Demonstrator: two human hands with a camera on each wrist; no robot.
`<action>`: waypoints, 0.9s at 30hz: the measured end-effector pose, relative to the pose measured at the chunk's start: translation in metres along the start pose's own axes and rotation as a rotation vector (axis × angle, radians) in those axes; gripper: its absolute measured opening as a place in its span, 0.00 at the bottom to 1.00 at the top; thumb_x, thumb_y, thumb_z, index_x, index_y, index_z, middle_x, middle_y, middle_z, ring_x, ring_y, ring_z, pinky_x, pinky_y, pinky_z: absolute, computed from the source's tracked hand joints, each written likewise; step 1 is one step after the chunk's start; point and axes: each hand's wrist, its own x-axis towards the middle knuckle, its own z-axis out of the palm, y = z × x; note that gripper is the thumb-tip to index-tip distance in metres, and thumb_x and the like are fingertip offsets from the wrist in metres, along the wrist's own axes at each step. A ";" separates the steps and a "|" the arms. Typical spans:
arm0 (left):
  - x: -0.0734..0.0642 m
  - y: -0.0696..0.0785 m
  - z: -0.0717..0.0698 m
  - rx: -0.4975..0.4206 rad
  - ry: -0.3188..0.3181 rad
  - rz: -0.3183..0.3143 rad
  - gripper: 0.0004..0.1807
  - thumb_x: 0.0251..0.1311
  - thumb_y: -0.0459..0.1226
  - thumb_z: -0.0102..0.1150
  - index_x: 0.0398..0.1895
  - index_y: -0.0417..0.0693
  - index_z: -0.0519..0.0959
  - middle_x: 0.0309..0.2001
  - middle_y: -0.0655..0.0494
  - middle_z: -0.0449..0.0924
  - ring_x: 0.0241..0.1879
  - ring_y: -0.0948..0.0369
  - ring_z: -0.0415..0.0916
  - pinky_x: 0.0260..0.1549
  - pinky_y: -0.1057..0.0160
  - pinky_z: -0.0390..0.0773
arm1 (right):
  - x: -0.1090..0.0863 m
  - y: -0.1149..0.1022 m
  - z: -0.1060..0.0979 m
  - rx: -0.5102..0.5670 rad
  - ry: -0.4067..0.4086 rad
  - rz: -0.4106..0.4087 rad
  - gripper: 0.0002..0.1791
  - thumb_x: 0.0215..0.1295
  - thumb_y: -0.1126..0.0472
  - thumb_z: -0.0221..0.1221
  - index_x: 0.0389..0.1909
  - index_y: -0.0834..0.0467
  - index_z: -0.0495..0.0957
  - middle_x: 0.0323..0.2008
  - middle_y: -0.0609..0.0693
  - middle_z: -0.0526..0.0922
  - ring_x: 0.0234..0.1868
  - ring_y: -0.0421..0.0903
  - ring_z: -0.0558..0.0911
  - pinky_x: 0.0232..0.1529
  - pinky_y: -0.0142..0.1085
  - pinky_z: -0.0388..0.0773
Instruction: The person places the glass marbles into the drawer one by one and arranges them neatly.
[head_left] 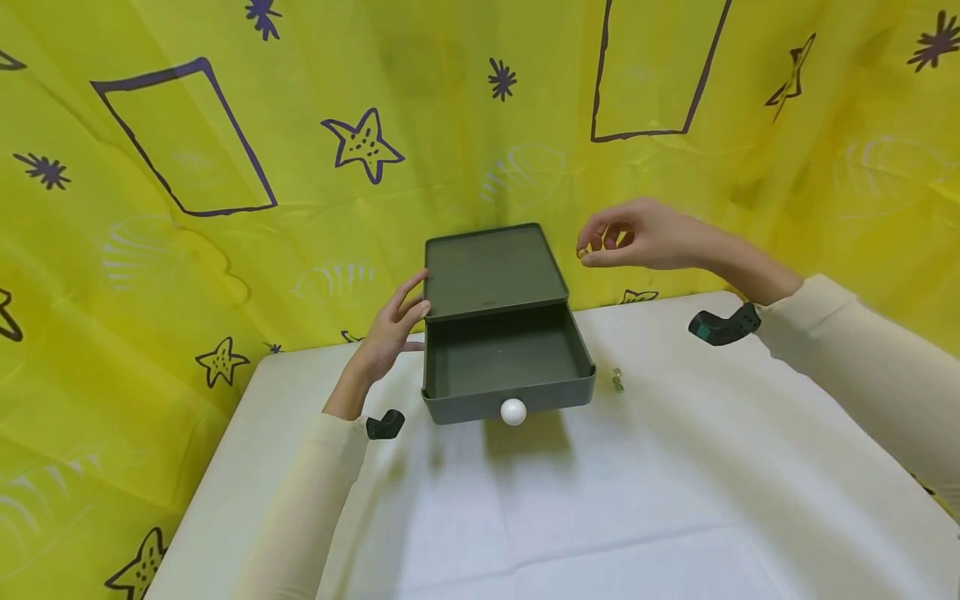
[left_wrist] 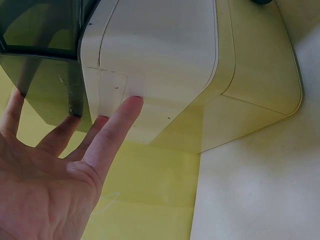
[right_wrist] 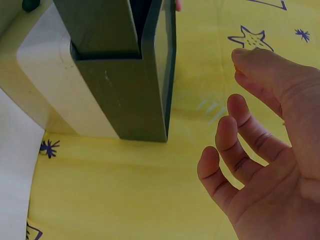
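Observation:
A dark green box [head_left: 487, 265] stands against the curtain, its tray-like top rimmed. From its front a drawer [head_left: 504, 358] with a round white knob [head_left: 513, 412] is pulled out; nothing shows inside. My left hand [head_left: 386, 337] rests extended fingers against the box's left side; in the left wrist view, fingertips touch the pale and green side panel [left_wrist: 155, 55]. Right of the box and above the table, my right hand [head_left: 637, 236] pinches a small gold-coloured piece [head_left: 581, 252] between thumb and index finger. In the right wrist view, the fingertips mostly hide it.
Small green and gold bits [head_left: 617, 380] lie on the white table [head_left: 637, 500], just right of the drawer. A yellow curtain [head_left: 450, 108] with dark starfish drawings hangs behind and along the left. Each wrist bears a dark camera mount [head_left: 723, 325].

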 end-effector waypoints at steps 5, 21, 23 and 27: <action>0.001 0.000 0.000 -0.006 -0.002 -0.002 0.33 0.76 0.47 0.51 0.81 0.73 0.56 0.80 0.48 0.51 0.77 0.45 0.55 0.58 0.28 0.70 | 0.013 -0.009 0.006 0.015 -0.029 -0.051 0.05 0.68 0.58 0.68 0.43 0.50 0.86 0.37 0.45 0.84 0.39 0.45 0.80 0.42 0.34 0.79; 0.002 -0.002 -0.001 -0.001 -0.006 0.010 0.34 0.76 0.47 0.51 0.81 0.72 0.56 0.80 0.47 0.51 0.77 0.45 0.55 0.58 0.28 0.70 | 0.048 -0.044 0.035 0.051 -0.121 -0.200 0.04 0.66 0.56 0.69 0.40 0.47 0.85 0.32 0.44 0.83 0.35 0.44 0.79 0.39 0.41 0.79; 0.001 -0.002 -0.001 -0.003 -0.005 0.013 0.34 0.76 0.47 0.51 0.81 0.71 0.56 0.80 0.47 0.51 0.77 0.45 0.55 0.57 0.28 0.70 | 0.052 -0.048 0.040 0.062 -0.131 -0.212 0.04 0.66 0.56 0.70 0.40 0.47 0.86 0.32 0.45 0.83 0.34 0.44 0.79 0.40 0.42 0.79; 0.002 -0.003 -0.001 -0.009 -0.005 0.012 0.33 0.76 0.46 0.51 0.81 0.72 0.56 0.80 0.47 0.52 0.76 0.45 0.55 0.57 0.28 0.70 | 0.060 -0.056 0.051 0.073 -0.153 -0.242 0.04 0.66 0.55 0.70 0.40 0.48 0.86 0.32 0.45 0.82 0.33 0.45 0.79 0.39 0.43 0.78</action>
